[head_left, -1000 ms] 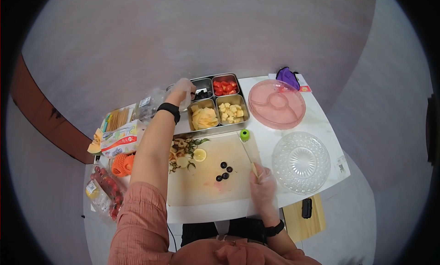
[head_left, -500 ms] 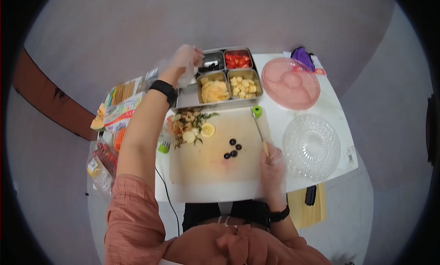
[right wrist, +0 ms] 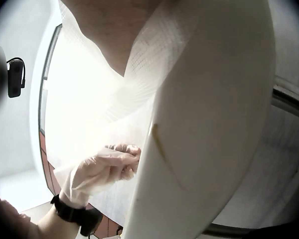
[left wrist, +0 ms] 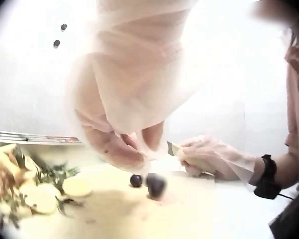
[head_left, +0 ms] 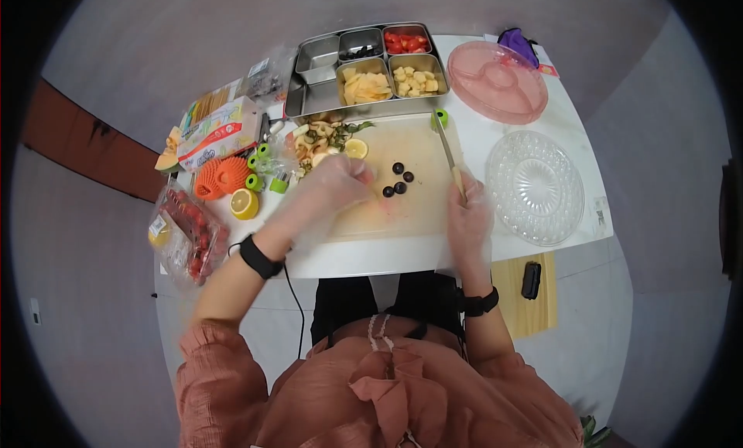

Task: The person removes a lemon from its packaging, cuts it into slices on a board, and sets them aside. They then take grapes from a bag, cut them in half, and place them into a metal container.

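My gloved left hand (head_left: 334, 186) hovers over the left part of the pale cutting board (head_left: 418, 219). Its fingers bend loosely downward, with nothing visible in them. Several round dark grapes (head_left: 399, 187) lie on the board just right of it. In the left wrist view one blurred grape (left wrist: 156, 185) shows right below the fingertips. Beyond the board's right edge, my gloved right hand (head_left: 470, 216) grips the pale handle of a knife (head_left: 446, 144), blade pointing away from me. The right wrist view shows the left hand (right wrist: 102, 169), but the knife is hidden there.
Behind the board stands a steel tray (head_left: 313, 107) with bins of red fruit, dark fruit, yellow slices and cubes. Peelings (head_left: 321, 138) and a lemon slice (head_left: 356, 149) lie at the board's back left. A glass plate (head_left: 536, 186) and pink divided dish (head_left: 497, 80) are right.
My left hand has drawn back from the bins in the steel tray and come down toward the grapes on the board. The right hand keeps its grip on the knife. The head view has shifted.
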Demonstrator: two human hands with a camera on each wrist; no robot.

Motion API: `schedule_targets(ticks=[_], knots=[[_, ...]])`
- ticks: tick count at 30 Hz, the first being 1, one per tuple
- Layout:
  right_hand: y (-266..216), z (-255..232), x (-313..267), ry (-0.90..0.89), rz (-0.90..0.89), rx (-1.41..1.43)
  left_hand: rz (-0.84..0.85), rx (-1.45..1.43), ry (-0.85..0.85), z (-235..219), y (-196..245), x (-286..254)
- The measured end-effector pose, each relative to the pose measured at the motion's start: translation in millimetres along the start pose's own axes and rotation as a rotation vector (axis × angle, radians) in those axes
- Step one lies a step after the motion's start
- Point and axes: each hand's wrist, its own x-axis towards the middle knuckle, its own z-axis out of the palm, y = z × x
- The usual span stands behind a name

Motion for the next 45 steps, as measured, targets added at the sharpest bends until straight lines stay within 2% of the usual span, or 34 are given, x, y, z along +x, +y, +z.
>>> schedule_targets(ticks=[2, 4, 7, 13, 14, 16, 20, 22, 26, 29, 31, 37, 41, 44, 45], knots=[[2, 1, 1, 0.0, 0.004, 0.009, -0.068, -0.094, 0.035, 22, -1, -11], [6, 2, 1, 0.019, -0.019, 0.017, 0.063, -0.117, 0.209, 43, -9, -13], [1, 0, 1, 0.009, -0.01, 0.013, 0.097, -0.091, 0.304, 65, -23, -9], [2, 1, 0, 0.033, 0.008, 0.04, 0.097, -0.024, 0.391, 75, -3, -10], [2, 1, 0, 0.029, 0.007, 0.036, 0.095, -0.029, 0.392, 76, -9, -7], [0, -1, -1, -0.016, 0.081, 0.106, 0.197, 0.084, 0.412, 78, -25, 2], [-10, -9, -1, -0.063, 0.124, 0.164, 0.177, -0.01, 0.391, 71, -23, 0], [-13, -11, -4, -0.041, 0.134, 0.142, 0.093, -0.031, 0.33, 65, -20, -3], [-19, -17, -15, -0.067, 0.088, 0.176, 0.126, -0.06, 0.345, 57, -24, -14], [-28, -21, -30, -0.16, 0.098, 0.276, 0.151, 0.006, 0.366, 55, -27, -23], [-33, -19, -38, -0.301, 0.255, 0.347, 0.143, -0.017, 0.377, 55, -28, -27], [-52, -12, -45, -0.442, 0.414, 0.238, 0.154, -0.104, 0.395, 60, -31, -21], [-58, -12, -44, -0.515, 0.42, 0.145, 0.154, -0.071, 0.469, 66, -42, -18], [-65, -11, -47, -0.516, 0.391, 0.099, 0.044, -0.176, 0.385, 62, -32, -20], [-64, -10, -48, -0.484, 0.299, 0.077, 0.046, -0.198, 0.366, 60, -25, -22]])
